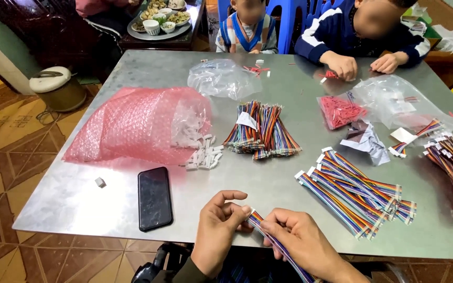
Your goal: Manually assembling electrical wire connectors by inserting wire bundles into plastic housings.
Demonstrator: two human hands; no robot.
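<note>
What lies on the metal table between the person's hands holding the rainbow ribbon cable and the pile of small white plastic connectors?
Nothing visible. The left hand and right hand pinch the rainbow ribbon cable at the near edge; bare metal table runs to the small white plastic connectors. The black phone lies off to the left.
</note>
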